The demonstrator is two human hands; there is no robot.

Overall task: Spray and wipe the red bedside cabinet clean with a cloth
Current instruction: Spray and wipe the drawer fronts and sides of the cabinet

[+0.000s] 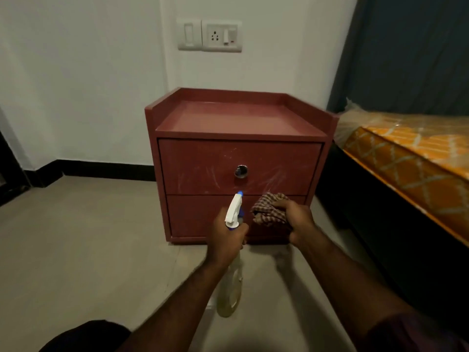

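The red bedside cabinet (238, 163) stands on the floor against the white wall, with two drawers and a round metal knob (240, 171) on the upper one. Pale streaks mark the upper drawer front. My left hand (226, 241) grips the neck of a spray bottle (232, 283) with a white and blue trigger head, its nozzle pointing at the drawer fronts. My right hand (297, 222) holds a bunched checked cloth (269, 209) close in front of the lower drawer.
A bed with an orange patterned mattress (411, 158) on a dark frame stands right of the cabinet. A switch and socket plate (209, 35) sits on the wall above. A dark curtain (411, 52) hangs at the upper right. Grey floor (88, 237) spreads to the left.
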